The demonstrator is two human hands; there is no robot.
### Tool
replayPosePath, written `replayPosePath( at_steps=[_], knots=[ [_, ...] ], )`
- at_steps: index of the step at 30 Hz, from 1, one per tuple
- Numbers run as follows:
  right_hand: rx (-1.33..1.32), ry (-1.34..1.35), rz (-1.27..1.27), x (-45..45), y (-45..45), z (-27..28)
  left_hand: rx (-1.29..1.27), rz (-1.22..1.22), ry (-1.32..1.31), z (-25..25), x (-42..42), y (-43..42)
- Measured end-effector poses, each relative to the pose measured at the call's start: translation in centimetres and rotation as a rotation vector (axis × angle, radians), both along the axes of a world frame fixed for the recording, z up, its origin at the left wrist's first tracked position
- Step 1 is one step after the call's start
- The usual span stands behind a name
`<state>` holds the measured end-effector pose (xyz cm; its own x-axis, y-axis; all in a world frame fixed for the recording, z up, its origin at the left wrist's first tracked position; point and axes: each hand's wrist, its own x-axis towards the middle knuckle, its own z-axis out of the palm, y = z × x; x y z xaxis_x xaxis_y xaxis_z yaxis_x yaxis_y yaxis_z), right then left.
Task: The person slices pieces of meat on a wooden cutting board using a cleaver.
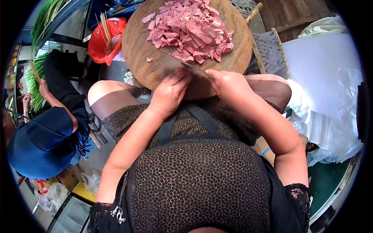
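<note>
A heap of sliced pink meat (190, 29) lies on the far half of a round wooden chopping board (136, 58). My right hand (229, 83) is closed round the handle end of a knife (182, 62), whose blade slants across the board to the upper left, just below the heap. Beside the blade, my left hand (171, 91) rests at the board's near edge with its fingers bent and pressed together. Whatever those fingers press on is hidden from view. One small scrap of meat (149, 59) sits alone left of the heap.
A red plastic bag (101, 42) with thin wooden sticks (105, 31) stands left of the board. Further left, a person in a blue cap (42, 139) handles green stalks (35, 83). A woven seat (270, 50) and a pale panel (318, 70) are at right.
</note>
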<state>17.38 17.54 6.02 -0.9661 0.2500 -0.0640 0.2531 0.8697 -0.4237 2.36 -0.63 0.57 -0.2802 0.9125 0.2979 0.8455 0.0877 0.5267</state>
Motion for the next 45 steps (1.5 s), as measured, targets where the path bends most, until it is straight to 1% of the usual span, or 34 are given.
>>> replayPosePath(
  at_steps=[2, 3, 5, 6, 8, 9, 11, 12, 14, 15, 17, 18, 20, 24, 26, 28, 30, 34, 36, 39, 40, 42, 43, 44, 45],
  knots=[
    [-0.001, 0.083, -0.004, 1.6, -0.5, 1.6, 0.002, -0.005, -0.007, -0.2, 0.1, -0.5],
    [0.0, 0.083, -0.009, 2.5, -0.9, 2.5, -0.028, 0.013, -0.018, -0.7, 0.1, -0.7],
    [0.048, -0.042, 0.013, 4.1, -1.3, 4.4, -0.04, 0.028, -0.006, -0.5, 0.2, -0.3],
    [0.053, -0.045, 0.006, 4.9, -1.6, 4.8, -0.035, 0.022, -0.009, -0.3, 0.4, 0.0],
    [0.074, -0.139, -0.011, 6.0, -1.9, 5.3, 0.021, 0.059, -0.439, -0.1, 0.7, 0.3],
    [0.102, -0.126, -0.013, 6.4, -2.1, 5.1, 0.019, 0.055, -0.443, 0.1, 0.7, 0.3],
    [0.104, -0.134, -0.013, 6.4, -2.2, 5.0, 0.077, 0.003, -0.188, 0.5, 0.6, 0.5],
    [0.107, -0.139, -0.008, 6.3, -2.2, 4.9, 0.076, 0.001, -0.188, 0.6, 0.6, 0.5],
    [0.089, -0.173, -0.002, 5.8, -2.1, 5.0, 0.04, 0.013, -0.365, 0.7, 0.6, 0.4],
    [0.071, -0.206, 0.006, 5.5, -2.1, 5.1, 0.039, 0.013, -0.365, 0.5, 0.5, 0.3],
    [0.06, -0.236, 0.013, 4.9, -2.0, 5.3, 0.001, 0.043, -0.197, -0.1, 0.4, 0.0],
    [0.05, -0.268, 0.019, 4.6, -1.9, 5.4, 0.0, 0.045, -0.2, -0.1, 0.3, 0.0],
    [0.034, -0.289, 0.012, 4.0, -1.9, 5.5, -0.002, 0.036, -0.005, -0.2, 0.3, 0.0],
    [-0.001, -0.337, -0.009, 2.8, -2.1, 5.4, -0.005, 0.057, 0.032, -0.8, 0.4, -0.1],
    [-0.009, -0.339, 0.013, 1.9, -1.8, 5.0, -0.038, 0.052, -0.028, -0.8, 0.2, -0.1],
    [-0.016, -0.339, 0.033, 1.3, -1.5, 4.6, -0.03, 0.044, -0.029, -0.8, 0.1, -0.1],
    [-0.021, -0.271, 0.044, 0.8, -1.4, 3.9, -0.022, 0.037, -0.03, -0.8, 0.1, 0.0],
    [-0.02, -0.25, 0.041, -1.4, -2.0, 1.6, 0.003, 0.049, -0.05, -0.9, 0.3, -0.2],
    [0.023, -0.233, 0.066, -2.2, -2.1, 0.9, -0.003, 0.072, -0.06, -1.0, 0.3, -0.4],
    [-0.014, -0.09, -0.001, -1.7, -1.4, -0.1, 0.058, 0.065, 0.01, -1.0, 0.2, -0.5],
    [-0.009, -0.086, -0.001, -1.1, -1.3, 0.0, 0.081, 0.044, 0.013, -1.3, 0.1, -0.5],
    [-0.02, 0.07, -0.043, 0.1, -1.3, 0.5, 0.111, 0.031, 0.023, -1.3, -0.2, -0.2],
    [-0.012, 0.126, -0.023, 0.9, -1.2, 0.7, 0.114, 0.028, 0.056, -1.2, 0.0, -0.2],
    [-0.013, 0.129, -0.027, 1.7, -1.3, 1.3, 0.119, 0.019, 0.091, -1.0, 0.0, -0.2],
    [0.007, 0.053, -0.019, 2.4, -1.4, 2.3, 0.122, 0.014, 0.095, -1.3, 0.0, -0.2]
  ],
)
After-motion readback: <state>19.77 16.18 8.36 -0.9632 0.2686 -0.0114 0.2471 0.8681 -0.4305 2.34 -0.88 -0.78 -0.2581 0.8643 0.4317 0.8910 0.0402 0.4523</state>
